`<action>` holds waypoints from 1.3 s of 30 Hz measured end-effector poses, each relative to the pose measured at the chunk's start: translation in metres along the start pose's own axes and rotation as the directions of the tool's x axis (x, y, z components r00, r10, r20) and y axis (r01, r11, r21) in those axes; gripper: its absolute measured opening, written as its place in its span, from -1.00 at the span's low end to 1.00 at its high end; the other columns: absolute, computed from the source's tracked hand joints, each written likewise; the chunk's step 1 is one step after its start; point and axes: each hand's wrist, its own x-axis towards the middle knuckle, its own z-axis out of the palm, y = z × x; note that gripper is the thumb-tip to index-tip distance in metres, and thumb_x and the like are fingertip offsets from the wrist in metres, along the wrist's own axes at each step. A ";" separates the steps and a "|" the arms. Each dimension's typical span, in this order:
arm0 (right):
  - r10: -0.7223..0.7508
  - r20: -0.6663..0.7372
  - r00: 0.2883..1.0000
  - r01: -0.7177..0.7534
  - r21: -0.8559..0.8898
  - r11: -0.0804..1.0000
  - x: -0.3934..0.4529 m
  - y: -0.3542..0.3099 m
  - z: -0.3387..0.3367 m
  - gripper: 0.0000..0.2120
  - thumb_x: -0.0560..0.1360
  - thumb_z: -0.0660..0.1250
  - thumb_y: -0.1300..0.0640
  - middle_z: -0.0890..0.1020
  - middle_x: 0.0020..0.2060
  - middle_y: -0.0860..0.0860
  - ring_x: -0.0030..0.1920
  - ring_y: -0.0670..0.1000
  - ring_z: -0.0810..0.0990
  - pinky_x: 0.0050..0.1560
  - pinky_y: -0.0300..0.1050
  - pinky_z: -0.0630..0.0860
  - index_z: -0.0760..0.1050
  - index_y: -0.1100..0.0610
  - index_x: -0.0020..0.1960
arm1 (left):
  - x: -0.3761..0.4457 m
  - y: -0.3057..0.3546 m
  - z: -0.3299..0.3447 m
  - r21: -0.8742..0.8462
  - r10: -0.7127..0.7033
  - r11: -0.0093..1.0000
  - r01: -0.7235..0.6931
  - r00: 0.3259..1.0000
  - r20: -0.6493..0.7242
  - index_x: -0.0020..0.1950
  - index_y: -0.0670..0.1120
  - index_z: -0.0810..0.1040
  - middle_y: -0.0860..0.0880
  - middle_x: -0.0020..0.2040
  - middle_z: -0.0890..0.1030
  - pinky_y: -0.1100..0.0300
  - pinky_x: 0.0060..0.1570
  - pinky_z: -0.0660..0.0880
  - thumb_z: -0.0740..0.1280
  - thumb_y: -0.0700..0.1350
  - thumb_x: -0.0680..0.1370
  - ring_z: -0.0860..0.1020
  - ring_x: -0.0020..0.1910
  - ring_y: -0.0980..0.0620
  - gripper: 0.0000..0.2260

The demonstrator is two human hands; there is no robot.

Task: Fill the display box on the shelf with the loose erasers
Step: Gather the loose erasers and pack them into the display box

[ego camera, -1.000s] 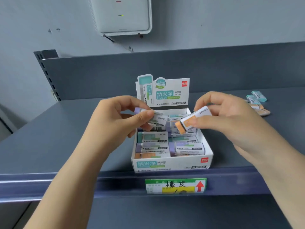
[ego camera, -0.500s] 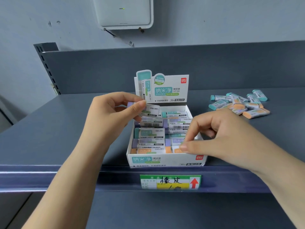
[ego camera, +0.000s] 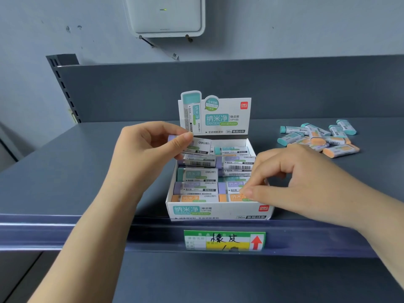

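The white display box (ego camera: 218, 212) stands at the shelf's front edge, its printed lid flap upright, with rows of sleeved erasers inside. My left hand (ego camera: 142, 154) pinches a purple eraser (ego camera: 200, 146) between thumb and fingers above the box's back left corner. My right hand (ego camera: 301, 178) reaches in from the right; its thumb and forefinger pinch an orange eraser (ego camera: 235, 197) that lies in the front right row. A pile of several loose erasers (ego camera: 317, 138), teal, orange and purple, lies on the shelf to the right of the box.
The grey metal shelf (ego camera: 65, 171) has an upright back panel (ego camera: 306, 88). A green and yellow price label (ego camera: 225, 240) sits on the front rail below the box. A white device (ego camera: 166, 16) hangs on the wall above.
My right hand has brought the orange eraser down from above the box into the front right row. My left hand has kept the purple eraser over the back left.
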 end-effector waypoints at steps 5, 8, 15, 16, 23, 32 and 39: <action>-0.019 -0.022 1.000 0.019 -0.003 1.000 0.002 0.000 -0.002 -0.91 0.25 0.36 -0.03 0.59 -0.42 -0.24 -0.39 -0.12 0.45 -0.35 -0.35 0.39 0.63 -0.08 -0.35 | -0.004 0.003 -0.001 0.021 -0.003 1.000 0.003 1.000 -0.001 -0.30 -0.06 0.61 0.13 -0.51 0.60 0.50 -0.51 0.32 0.41 -0.16 0.41 0.48 -0.54 0.24 -0.92; -0.011 -0.090 0.996 0.014 0.032 0.999 0.006 0.000 -0.003 -0.92 0.28 0.37 -0.01 0.46 -0.59 -0.24 -0.49 -0.09 0.27 -0.46 -0.37 0.27 0.61 -0.07 -0.36 | -0.011 0.007 -0.003 0.049 -0.014 0.999 0.013 1.000 0.018 -0.33 -0.05 0.63 0.12 -0.47 0.63 0.46 -0.46 0.39 0.42 -0.16 0.40 0.54 -0.48 0.23 -0.90; 0.032 -0.116 0.993 -0.024 0.071 0.997 0.010 0.000 0.002 -0.90 0.31 0.34 -0.01 0.37 -0.70 -0.19 -0.56 -0.11 0.29 -0.51 -0.42 0.25 0.58 -0.06 -0.37 | -0.031 0.011 -0.005 0.274 0.004 0.961 -0.030 0.995 0.095 -0.38 0.06 0.63 0.16 -0.46 0.58 0.51 -0.48 0.29 0.46 -0.04 0.32 0.44 -0.52 0.26 -0.92; 0.035 -0.112 0.993 -0.027 0.072 0.997 0.010 0.000 0.002 -0.89 0.33 0.36 0.01 0.38 -0.70 -0.21 -0.56 -0.12 0.30 -0.51 -0.43 0.25 0.58 -0.06 -0.36 | -0.032 0.012 -0.005 0.319 0.016 0.946 -0.049 0.994 0.106 -0.37 0.09 0.62 0.17 -0.43 0.59 0.52 -0.48 0.29 0.46 -0.06 0.33 0.46 -0.48 0.29 -0.91; 0.045 -0.135 0.990 -0.034 0.084 0.996 0.010 0.000 0.004 -0.87 0.38 0.39 0.08 0.37 -0.71 -0.21 -0.57 -0.12 0.29 -0.52 -0.43 0.25 0.58 -0.05 -0.35 | -0.030 0.009 -0.009 0.493 0.076 0.855 -0.162 0.979 0.189 -0.29 0.14 0.61 0.13 -0.29 0.62 0.57 -0.27 0.32 0.42 0.00 0.37 0.48 -0.25 0.38 -0.95; 0.084 -0.141 0.986 -0.076 0.063 0.995 0.008 -0.007 0.004 -0.84 0.41 0.38 0.11 0.40 -0.69 -0.30 -0.55 -0.13 0.31 -0.50 -0.45 0.28 0.57 -0.06 -0.33 | -0.027 0.003 -0.008 0.469 0.075 0.867 -0.166 0.975 0.208 -0.38 0.21 0.56 0.09 -0.31 0.56 0.35 -0.40 0.33 0.40 0.07 0.35 0.41 -0.34 0.16 -0.90; 0.121 -0.166 0.979 -0.113 0.061 0.992 0.003 -0.013 0.007 -0.84 0.41 0.38 0.11 0.40 -0.69 -0.29 -0.56 -0.14 0.30 -0.54 -0.46 0.24 0.57 -0.06 -0.33 | -0.028 -0.003 -0.014 0.450 0.052 0.879 -0.159 0.969 0.242 -0.35 0.12 0.62 0.13 -0.28 0.58 0.42 -0.45 0.28 0.43 0.02 0.37 0.37 -0.45 0.17 -0.91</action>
